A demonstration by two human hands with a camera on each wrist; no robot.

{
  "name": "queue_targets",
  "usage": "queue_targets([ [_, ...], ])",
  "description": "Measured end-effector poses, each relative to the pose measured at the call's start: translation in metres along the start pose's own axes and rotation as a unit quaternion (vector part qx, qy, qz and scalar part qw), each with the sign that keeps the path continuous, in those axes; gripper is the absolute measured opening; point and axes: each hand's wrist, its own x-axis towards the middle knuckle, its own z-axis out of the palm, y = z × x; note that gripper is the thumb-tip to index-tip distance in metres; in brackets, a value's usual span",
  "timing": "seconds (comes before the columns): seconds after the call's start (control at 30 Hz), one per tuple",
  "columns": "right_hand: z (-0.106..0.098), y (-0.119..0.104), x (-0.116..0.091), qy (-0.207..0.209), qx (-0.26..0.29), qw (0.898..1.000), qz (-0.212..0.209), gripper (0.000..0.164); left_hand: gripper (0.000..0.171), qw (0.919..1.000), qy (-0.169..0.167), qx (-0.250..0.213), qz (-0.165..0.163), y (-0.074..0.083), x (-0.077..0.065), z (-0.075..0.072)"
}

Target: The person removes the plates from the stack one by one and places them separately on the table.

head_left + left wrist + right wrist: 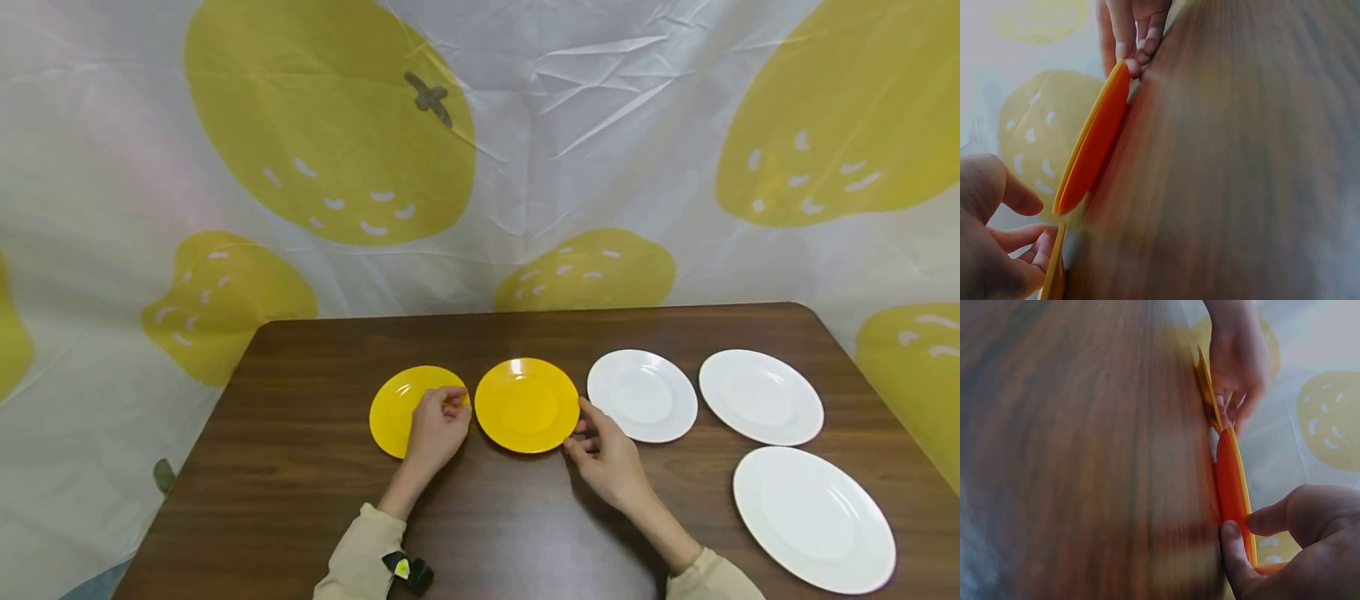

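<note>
Two yellow plates lie side by side near the middle of the brown table. My right hand (611, 462) pinches the right rim of the right yellow plate (527, 406), thumb on one face and a finger on the other in the right wrist view. That plate's orange-looking underside (1097, 150) shows in both wrist views. Over the right part of the left yellow plate (393, 408) hovers my left hand (438, 429), fingers loosely bent and nothing pinched between them. Its lower fingers come right at that plate's rim in the left wrist view.
On the right side of the wooden table (300, 508) are three white plates: one (642, 396) beside my right hand, another (761, 397) farther right, and a third (813, 518) nearer the front. A lemon-print cloth (517, 183) hangs behind the table.
</note>
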Motion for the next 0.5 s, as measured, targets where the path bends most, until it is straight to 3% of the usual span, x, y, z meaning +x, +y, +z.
queue_targets([
  [0.33, 0.0, -0.001, 0.001, 0.002, 0.003, 1.0, -0.001, 0.064, 0.03, 0.9993, -0.037, 0.012, -0.005, 0.011, 0.004, 0.005],
  [0.5, 0.001, 0.0, 0.002, 0.008, -0.006, 1.0, -0.011, 0.064, 0.032, 0.9996, -0.023, -0.002, -0.016, 0.011, 0.005, 0.004],
])
